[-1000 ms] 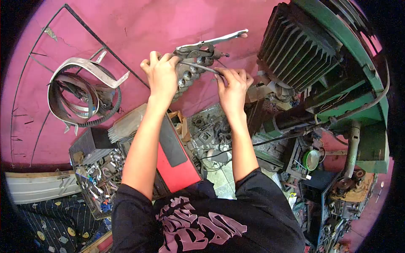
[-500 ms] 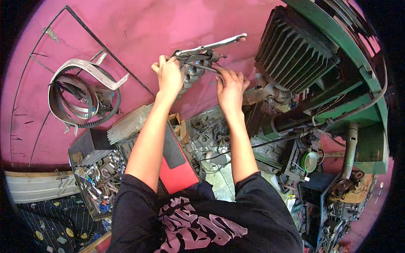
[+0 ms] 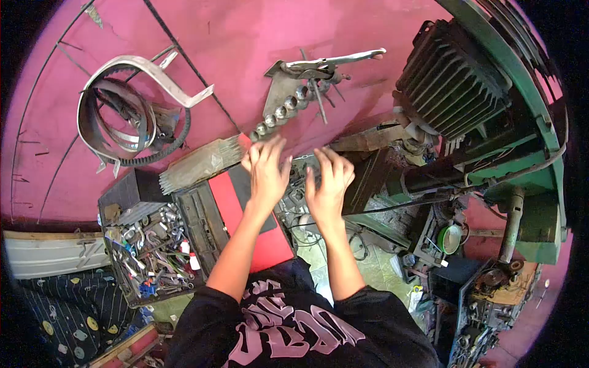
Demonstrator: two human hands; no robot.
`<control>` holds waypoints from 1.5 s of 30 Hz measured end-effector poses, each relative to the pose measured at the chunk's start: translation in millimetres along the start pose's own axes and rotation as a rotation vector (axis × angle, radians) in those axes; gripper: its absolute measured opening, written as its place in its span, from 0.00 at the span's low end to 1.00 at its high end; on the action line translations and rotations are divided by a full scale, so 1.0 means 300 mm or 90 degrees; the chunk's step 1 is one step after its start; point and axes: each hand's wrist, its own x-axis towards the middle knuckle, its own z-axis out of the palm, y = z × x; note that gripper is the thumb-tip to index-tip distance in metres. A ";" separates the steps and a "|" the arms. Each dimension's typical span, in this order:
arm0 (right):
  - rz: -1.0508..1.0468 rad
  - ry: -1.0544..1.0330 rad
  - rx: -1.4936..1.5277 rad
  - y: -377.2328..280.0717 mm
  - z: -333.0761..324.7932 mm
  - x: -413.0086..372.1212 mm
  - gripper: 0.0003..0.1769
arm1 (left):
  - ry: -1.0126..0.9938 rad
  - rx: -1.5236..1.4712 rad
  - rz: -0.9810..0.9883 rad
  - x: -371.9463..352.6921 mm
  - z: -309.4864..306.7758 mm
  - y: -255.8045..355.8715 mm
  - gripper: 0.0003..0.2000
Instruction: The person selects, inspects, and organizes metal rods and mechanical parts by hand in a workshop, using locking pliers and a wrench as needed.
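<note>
My left hand (image 3: pixel 267 174) is raised with its fingers apart and nothing in it, just below a slanting row of shiny round metal pieces (image 3: pixel 281 112) on the wall. To its right is my right hand (image 3: pixel 329 183), also empty, its thumb apart from the fingers. Above both hands, a long silver-handled tool (image 3: pixel 350 59) lies across a wall-mounted metal bracket (image 3: pixel 283 87). A dark thin rod (image 3: pixel 319 101) hangs down from there. Beneath my left hand is a red and black box (image 3: pixel 261 250).
Belts and a bent metal strap (image 3: pixel 132 116) hang on the pink wall at left. Below stands an open toolbox (image 3: pixel 153 251) full of sockets and wrenches. A green machine with a finned motor (image 3: pixel 457 80) fills the right side, with a green-rimmed dish (image 3: pixel 451 239) lower down.
Both hands have let go of the tool and bracket on the wall and come down toward me. The rod my right hand held now hangs there. The view has shifted slightly.
</note>
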 end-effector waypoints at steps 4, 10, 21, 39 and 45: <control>0.046 -0.078 0.017 -0.019 0.025 -0.171 0.28 | -0.088 -0.027 -0.046 -0.202 -0.063 -0.069 0.24; 0.025 -0.185 -0.020 -0.043 0.009 -0.338 0.28 | -0.190 0.008 -0.098 -0.437 -0.258 -0.223 0.23; -0.044 -0.245 -0.049 -0.242 0.111 -0.374 0.25 | -0.209 -0.016 -0.278 -0.821 -0.546 -0.487 0.19; -0.356 -0.580 0.031 -1.022 0.488 -0.691 0.22 | 0.079 0.117 -0.528 -1.341 -1.108 -0.853 0.15; -0.423 -0.585 0.013 -1.216 0.643 -0.738 0.15 | 0.102 0.295 -0.577 -1.424 -1.235 -1.064 0.12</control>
